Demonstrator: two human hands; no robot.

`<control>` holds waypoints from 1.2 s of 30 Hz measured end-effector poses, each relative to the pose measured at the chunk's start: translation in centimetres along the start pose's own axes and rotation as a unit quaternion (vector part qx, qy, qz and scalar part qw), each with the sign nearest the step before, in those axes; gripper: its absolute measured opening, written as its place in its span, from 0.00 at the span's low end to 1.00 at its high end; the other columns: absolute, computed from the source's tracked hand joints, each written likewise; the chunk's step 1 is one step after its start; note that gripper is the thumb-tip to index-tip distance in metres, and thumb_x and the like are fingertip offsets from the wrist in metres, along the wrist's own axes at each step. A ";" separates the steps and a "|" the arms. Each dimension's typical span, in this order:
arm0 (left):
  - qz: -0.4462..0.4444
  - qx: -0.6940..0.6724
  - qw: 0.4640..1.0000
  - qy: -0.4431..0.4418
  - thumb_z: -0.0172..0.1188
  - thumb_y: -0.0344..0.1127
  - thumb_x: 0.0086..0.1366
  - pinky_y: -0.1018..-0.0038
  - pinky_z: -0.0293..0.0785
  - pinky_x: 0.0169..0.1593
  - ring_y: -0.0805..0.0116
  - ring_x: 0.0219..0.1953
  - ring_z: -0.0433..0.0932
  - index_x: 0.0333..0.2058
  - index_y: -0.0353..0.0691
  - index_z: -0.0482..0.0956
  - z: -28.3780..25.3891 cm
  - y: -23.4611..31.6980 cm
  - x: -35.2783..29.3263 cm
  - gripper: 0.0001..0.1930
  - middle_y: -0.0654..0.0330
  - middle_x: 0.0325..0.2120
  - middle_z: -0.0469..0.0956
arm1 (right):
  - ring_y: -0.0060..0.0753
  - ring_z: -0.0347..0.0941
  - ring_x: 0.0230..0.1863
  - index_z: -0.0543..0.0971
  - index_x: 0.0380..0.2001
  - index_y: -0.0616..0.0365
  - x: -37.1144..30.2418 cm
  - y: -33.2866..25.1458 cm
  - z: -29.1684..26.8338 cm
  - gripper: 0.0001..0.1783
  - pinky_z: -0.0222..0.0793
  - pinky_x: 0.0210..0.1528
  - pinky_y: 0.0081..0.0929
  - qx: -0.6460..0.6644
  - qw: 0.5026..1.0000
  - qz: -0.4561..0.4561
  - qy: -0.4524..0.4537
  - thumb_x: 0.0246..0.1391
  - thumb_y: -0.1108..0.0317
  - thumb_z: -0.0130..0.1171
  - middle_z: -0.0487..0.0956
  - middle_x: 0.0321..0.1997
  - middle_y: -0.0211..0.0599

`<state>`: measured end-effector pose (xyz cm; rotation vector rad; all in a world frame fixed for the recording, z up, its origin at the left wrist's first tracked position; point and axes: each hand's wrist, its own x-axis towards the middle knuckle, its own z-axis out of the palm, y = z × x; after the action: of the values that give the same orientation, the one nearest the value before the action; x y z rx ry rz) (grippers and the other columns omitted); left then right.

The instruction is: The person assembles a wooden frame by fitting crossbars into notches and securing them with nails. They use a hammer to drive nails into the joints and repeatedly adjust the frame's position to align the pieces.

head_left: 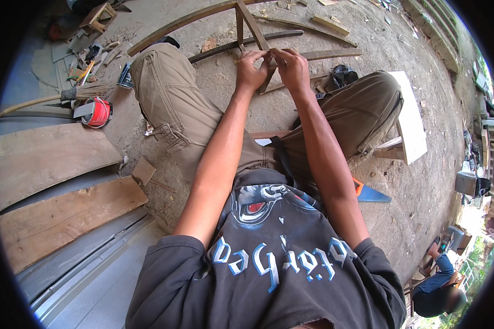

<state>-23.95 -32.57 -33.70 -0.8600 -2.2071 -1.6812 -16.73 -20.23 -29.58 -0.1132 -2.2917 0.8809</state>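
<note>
Between my knees stands a frame of narrow wooden strips [251,24], with a long curved strip [184,23] along its far side. My left hand [250,72] is closed, its fingertips pinching the slanting strip near a joint. Close beside it, my right hand [292,70] is closed too, with thumb and fingers on the same spot. The fingertips nearly meet, and whether a small part sits between them cannot be made out. A dark curved strip [247,44] passes behind my left hand, and another wooden strip [332,54] runs out to the right of my right hand.
A handsaw [374,196] lies by my right thigh, near a white board [410,118]. On the left are a red container [97,112], a dark can [125,75], a broom [88,91] and wooden planks [71,219]. Another person [442,285] sits at the lower right.
</note>
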 end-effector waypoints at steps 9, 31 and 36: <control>0.065 0.085 0.994 0.011 0.68 0.32 0.58 0.65 0.76 0.48 0.58 0.42 0.82 0.36 0.42 0.87 0.1 -0.5 0.0 0.07 0.59 0.35 0.85 | 0.49 0.81 0.41 0.86 0.42 0.55 0.1 -0.6 -0.1 0.11 0.76 0.44 0.36 0.000 1.000 0.007 -0.012 0.57 0.73 0.61 0.84 0.40 0.43; 0.110 0.124 0.986 0.018 0.66 0.40 0.62 0.65 0.68 0.48 0.63 0.42 0.82 0.35 0.44 0.86 1.3 -0.8 -0.1 0.08 0.63 0.37 0.85 | 0.54 0.76 0.51 0.83 0.44 0.58 -1.4 1.9 -1.3 0.15 0.72 0.55 0.41 -0.027 0.997 0.031 0.061 0.51 0.74 0.62 0.78 0.47 0.51; 0.116 0.133 0.984 0.028 0.66 0.38 0.62 0.66 0.68 0.49 0.63 0.42 0.82 0.35 0.43 0.86 0.9 -1.0 -0.5 0.07 0.62 0.37 0.85 | 0.45 0.78 0.46 0.81 0.43 0.64 0.9 3.0 -3.7 0.13 0.72 0.52 0.38 0.002 0.957 0.195 0.213 0.54 0.72 0.62 0.80 0.46 0.51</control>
<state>-23.96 -32.06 -35.05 -0.9441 -2.1349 -1.2549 -15.56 -15.58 -28.96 -0.7043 -1.8859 0.9456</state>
